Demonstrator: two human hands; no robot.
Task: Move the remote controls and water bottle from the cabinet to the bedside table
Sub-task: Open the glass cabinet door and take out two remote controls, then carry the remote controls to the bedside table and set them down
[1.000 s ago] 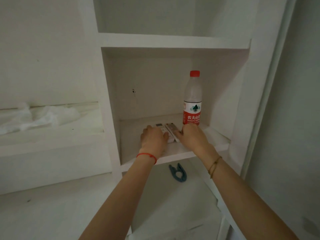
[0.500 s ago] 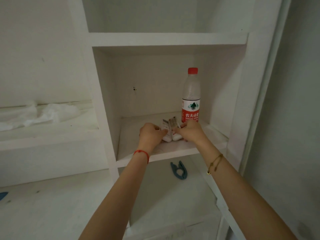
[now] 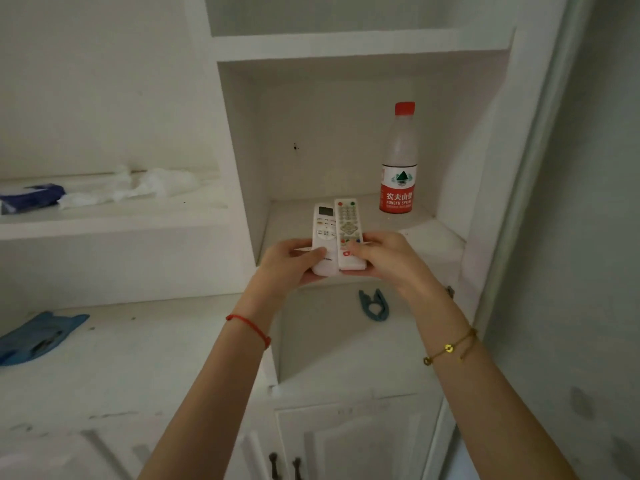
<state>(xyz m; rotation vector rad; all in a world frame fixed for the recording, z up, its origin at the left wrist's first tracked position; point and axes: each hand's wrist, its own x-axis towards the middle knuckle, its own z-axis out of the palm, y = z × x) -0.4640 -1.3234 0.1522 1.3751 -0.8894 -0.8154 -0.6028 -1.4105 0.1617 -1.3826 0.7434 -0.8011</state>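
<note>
A moment before, both remotes had lain flat on the cabinet shelf (image 3: 429, 233) under my palms; now I had lifted them clear. My left hand (image 3: 294, 261) curled its grip around the remote with the screen (image 3: 325, 233), thumb on its face, while my right hand (image 3: 382, 256) pinched the remote with coloured buttons (image 3: 349, 225), the two touching side by side. The water bottle (image 3: 398, 161) stood upright at the shelf's back right, untouched. I judged the remotes ready to carry away, the bottle needing another trip.
</note>
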